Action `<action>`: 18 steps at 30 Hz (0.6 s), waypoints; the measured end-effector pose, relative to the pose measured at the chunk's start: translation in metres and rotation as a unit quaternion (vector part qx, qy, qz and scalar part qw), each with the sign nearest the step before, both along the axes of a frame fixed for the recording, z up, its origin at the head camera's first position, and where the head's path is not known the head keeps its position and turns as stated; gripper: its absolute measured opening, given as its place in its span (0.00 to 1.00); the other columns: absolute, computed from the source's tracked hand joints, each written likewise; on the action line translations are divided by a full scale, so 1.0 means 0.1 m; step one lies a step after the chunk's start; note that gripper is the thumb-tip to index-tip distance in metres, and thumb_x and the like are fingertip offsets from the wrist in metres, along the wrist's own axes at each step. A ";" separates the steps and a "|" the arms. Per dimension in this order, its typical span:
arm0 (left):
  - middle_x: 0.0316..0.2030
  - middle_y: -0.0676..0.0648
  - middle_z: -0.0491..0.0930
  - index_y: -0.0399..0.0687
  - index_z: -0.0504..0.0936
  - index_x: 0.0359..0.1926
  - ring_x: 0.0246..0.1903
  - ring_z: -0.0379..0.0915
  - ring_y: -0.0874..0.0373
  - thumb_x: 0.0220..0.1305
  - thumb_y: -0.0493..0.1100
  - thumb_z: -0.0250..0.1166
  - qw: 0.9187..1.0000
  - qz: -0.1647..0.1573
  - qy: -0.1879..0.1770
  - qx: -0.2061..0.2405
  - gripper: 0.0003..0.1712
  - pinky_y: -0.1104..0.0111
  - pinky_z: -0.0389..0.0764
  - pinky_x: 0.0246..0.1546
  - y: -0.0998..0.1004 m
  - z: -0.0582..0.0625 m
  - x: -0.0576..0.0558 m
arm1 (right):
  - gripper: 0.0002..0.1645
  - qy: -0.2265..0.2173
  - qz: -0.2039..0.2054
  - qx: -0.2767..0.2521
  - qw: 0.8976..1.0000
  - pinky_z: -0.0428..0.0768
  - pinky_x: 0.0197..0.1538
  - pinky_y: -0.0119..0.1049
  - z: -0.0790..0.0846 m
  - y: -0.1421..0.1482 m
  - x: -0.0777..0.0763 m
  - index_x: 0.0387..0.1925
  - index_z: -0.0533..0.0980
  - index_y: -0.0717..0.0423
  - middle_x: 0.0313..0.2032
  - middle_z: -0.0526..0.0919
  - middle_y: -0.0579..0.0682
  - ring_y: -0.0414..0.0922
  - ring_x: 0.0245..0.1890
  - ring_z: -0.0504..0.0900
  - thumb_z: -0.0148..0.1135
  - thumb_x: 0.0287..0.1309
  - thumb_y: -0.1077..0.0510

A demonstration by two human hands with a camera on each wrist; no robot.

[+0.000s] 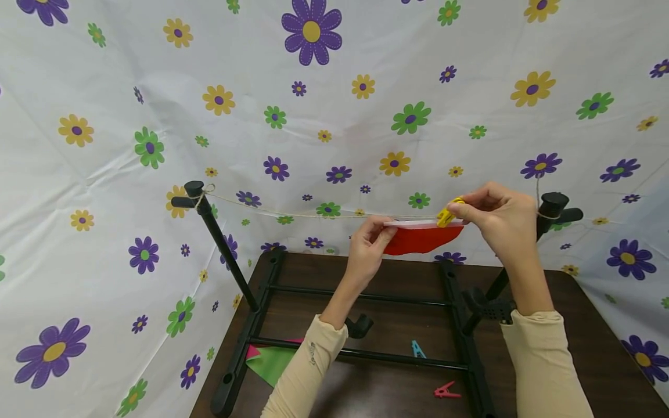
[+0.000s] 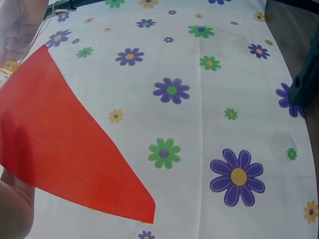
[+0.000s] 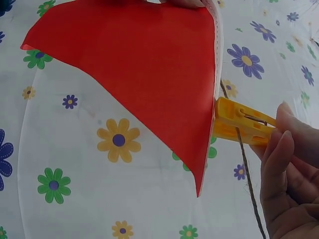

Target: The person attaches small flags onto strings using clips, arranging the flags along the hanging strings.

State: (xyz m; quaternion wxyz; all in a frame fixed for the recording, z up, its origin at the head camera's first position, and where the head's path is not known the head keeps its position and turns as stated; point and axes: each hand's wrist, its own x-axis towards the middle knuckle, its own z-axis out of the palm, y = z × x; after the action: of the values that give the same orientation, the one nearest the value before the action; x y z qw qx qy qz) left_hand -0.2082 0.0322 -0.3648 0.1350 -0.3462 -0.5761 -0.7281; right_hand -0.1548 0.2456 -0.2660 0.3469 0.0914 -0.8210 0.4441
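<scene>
A red triangular pennant (image 1: pixel 423 239) with a white top edge hangs at the string (image 1: pixel 292 214) strung between two black posts. My left hand (image 1: pixel 367 247) pinches the pennant's left end by the white edge. With thumb and fingers, my right hand (image 1: pixel 499 217) pinches a yellow clothespin (image 1: pixel 446 216) near the pennant's right end. In the right wrist view the clothespin (image 3: pixel 239 122) has its tip at the white edge, and the string passes by its body. The red face (image 2: pixel 75 144) fills the left side of the left wrist view.
Below stands a black frame (image 1: pixel 360 297) on a dark brown table (image 1: pixel 387 395). A blue clothespin (image 1: pixel 417 349) and a pink clothespin (image 1: pixel 447 391) lie there. Green cloth (image 1: pixel 269 363) with a pink piece lies at the left. Behind hangs a flowered white sheet (image 1: pixel 251 52).
</scene>
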 end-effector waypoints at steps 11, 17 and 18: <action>0.48 0.26 0.79 0.30 0.75 0.51 0.43 0.80 0.39 0.75 0.30 0.58 0.999 0.022 0.019 0.016 0.08 0.62 0.85 0.48 0.01 0.05 0.00 | 0.10 -0.014 -0.001 -0.031 0.999 0.79 0.35 0.21 0.02 0.07 0.04 0.39 0.84 0.73 0.29 0.83 0.26 0.30 0.24 0.82 0.74 0.58 0.69; 0.46 0.25 0.79 0.29 0.75 0.50 0.42 0.80 0.37 0.74 0.30 0.58 0.999 0.031 0.019 0.039 0.08 0.63 0.85 0.45 0.02 0.04 -0.01 | 0.10 -0.011 0.013 -0.030 0.999 0.79 0.35 0.21 0.03 0.08 0.03 0.39 0.83 0.74 0.29 0.83 0.27 0.30 0.24 0.82 0.74 0.58 0.70; 0.46 0.25 0.79 0.29 0.75 0.50 0.41 0.80 0.35 0.74 0.29 0.58 0.998 0.030 0.025 0.039 0.08 0.63 0.85 0.45 0.02 0.04 -0.01 | 0.10 -0.011 0.013 -0.029 0.999 0.79 0.36 0.21 0.03 0.08 0.03 0.40 0.83 0.74 0.30 0.83 0.27 0.30 0.24 0.82 0.74 0.58 0.70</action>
State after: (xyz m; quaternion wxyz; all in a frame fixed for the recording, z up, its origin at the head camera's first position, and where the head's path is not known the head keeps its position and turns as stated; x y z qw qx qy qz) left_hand -0.2096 0.0346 -0.3604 0.1845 -0.3411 -0.5538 -0.7369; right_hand -0.1522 0.2537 -0.2631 0.3344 0.0875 -0.8102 0.4733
